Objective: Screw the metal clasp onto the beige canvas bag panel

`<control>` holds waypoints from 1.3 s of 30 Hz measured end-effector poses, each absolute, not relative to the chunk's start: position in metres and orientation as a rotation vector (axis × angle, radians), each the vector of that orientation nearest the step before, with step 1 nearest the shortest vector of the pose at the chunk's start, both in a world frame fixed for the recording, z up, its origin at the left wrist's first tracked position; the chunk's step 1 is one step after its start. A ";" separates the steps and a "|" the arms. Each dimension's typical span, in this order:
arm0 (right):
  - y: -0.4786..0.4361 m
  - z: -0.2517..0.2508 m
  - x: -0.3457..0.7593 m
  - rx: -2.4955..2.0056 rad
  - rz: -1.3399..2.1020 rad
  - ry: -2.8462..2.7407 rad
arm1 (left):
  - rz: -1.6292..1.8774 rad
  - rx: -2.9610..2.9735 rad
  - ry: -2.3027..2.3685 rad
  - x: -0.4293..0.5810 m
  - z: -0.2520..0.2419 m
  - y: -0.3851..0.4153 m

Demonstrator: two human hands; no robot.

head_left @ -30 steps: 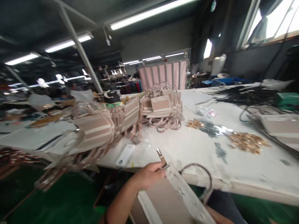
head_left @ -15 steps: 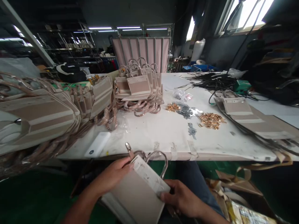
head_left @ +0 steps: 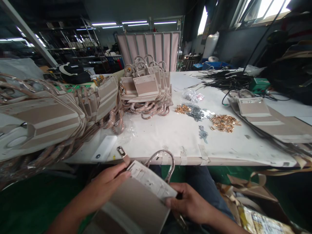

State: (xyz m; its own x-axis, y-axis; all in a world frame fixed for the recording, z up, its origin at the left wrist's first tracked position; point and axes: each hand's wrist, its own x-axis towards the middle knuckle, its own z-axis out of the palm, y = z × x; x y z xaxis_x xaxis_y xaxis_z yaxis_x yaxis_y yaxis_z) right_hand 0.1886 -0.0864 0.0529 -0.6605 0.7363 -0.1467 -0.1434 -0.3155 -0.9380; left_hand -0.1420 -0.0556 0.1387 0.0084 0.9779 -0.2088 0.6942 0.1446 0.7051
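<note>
Two hands, left hand [head_left: 106, 183] and right hand [head_left: 191, 204], fingers closed on beige bag [head_left: 136, 204]

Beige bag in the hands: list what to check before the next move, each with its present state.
1. Left hand grips the beige bag at its upper left corner: ok.
2. Right hand grips the bag's right edge: ok.
3. Handle arches up with neither hand on it: ok.
4. Handle clear of the table edge: cannot tell, as the two overlap in the head view.
5. Metal tab sticks up free above the left fingers: ok.
6. Gold fittings lie in a heap on the table, apart from both hands: ok.
</note>
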 end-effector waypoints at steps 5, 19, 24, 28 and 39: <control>-0.079 0.052 0.229 -1.092 1.688 -1.319 | 0.531 1.964 1.516 -0.056 0.094 0.033; -0.074 0.013 0.240 -1.334 1.475 -1.397 | 1.031 2.332 1.663 0.006 0.016 0.017; -0.056 0.047 0.265 -1.509 0.772 -1.837 | 0.939 2.577 1.679 0.005 0.004 0.008; -0.004 0.076 0.246 -1.391 0.411 -2.267 | 0.805 2.660 1.718 0.007 0.004 0.006; 0.048 0.068 0.221 -1.510 0.328 -2.605 | 0.660 2.643 1.719 0.010 0.006 0.008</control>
